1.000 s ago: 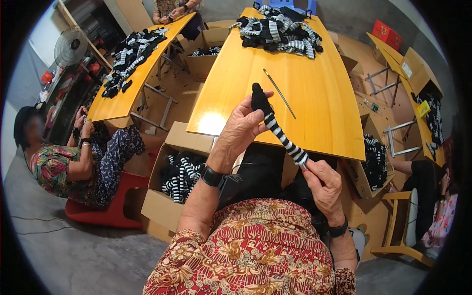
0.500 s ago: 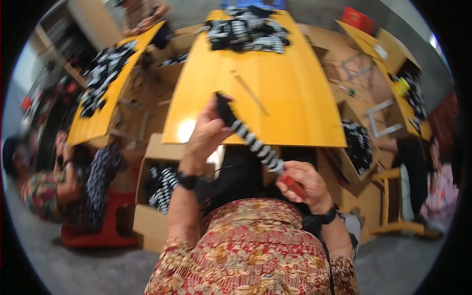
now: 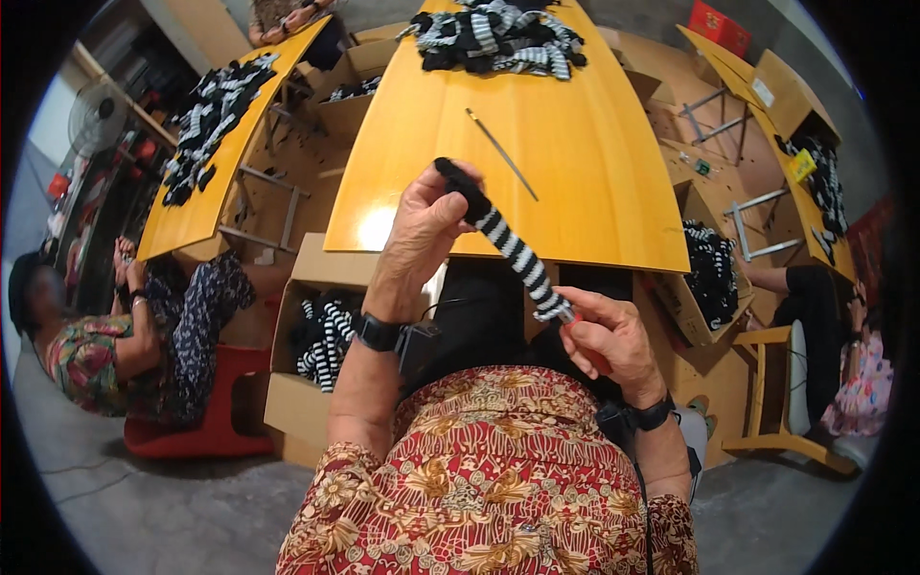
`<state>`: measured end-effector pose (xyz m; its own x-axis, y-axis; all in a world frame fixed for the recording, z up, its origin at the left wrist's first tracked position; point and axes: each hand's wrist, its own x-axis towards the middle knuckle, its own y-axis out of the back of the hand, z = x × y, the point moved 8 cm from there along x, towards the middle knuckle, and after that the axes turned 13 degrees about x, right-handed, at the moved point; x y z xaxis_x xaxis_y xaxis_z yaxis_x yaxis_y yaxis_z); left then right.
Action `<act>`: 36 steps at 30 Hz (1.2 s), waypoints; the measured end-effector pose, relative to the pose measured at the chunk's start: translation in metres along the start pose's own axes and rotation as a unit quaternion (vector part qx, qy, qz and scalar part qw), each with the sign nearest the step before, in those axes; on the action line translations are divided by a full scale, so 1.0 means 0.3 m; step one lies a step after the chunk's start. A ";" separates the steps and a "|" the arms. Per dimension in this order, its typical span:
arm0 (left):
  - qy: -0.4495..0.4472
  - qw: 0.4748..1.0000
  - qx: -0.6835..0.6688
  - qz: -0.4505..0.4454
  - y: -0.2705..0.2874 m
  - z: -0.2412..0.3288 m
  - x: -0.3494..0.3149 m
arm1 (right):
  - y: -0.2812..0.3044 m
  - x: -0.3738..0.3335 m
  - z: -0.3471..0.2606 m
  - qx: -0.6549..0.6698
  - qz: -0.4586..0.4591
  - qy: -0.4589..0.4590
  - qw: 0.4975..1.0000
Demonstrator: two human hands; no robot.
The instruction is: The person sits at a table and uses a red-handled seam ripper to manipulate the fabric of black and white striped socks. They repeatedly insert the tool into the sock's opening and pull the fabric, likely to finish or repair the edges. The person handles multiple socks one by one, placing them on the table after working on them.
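Observation:
A black-and-white striped knitted sock stretches slantwise between my hands, just off the table's near edge. At its solid black end, my left hand is closed, thumb pressed on the knit. My right hand is closed at the lower striped end, around a tool with a red handle. A bit of metal shows where the tool meets the sock; most of the handle is hidden by my fingers, and I cannot tell how far the tool reaches inside.
On the yellow table lie a thin dark rod and a striped sock pile. Cardboard boxes of socks stand at left and right. Co-workers sit at side tables; a wooden chair stands at right.
The view has shifted, so the table sits higher in the picture. My hands still hold the sock and the tool; the red handle is now more covered by my right fingers.

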<state>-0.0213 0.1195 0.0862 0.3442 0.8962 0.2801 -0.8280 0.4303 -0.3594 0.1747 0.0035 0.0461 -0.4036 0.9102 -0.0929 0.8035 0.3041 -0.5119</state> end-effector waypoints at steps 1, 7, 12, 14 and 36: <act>0.003 0.999 -0.028 -0.024 -0.011 0.009 -0.002 | -0.001 -0.001 0.005 0.040 -0.016 0.001 0.999; -0.024 0.997 -0.041 -0.053 0.003 0.015 -0.017 | -0.019 -0.027 0.018 0.203 -0.073 -0.012 0.976; -0.031 0.999 0.014 0.021 -0.005 0.051 -0.028 | -0.010 -0.028 0.017 0.192 -0.071 0.014 0.979; -0.038 0.996 0.062 0.057 -0.002 0.058 -0.027 | -0.020 -0.028 -0.006 0.125 -0.040 0.038 0.991; -0.108 0.988 0.042 0.099 -0.067 0.030 -0.026 | -0.190 -0.072 -0.182 -0.520 0.009 0.447 0.728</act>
<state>-0.0114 0.1030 0.0993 0.0771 0.9141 0.3982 -0.9069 0.2302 -0.3528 0.1614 -0.0181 0.1239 -0.3171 0.5941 0.7393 0.8892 -0.0849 0.4496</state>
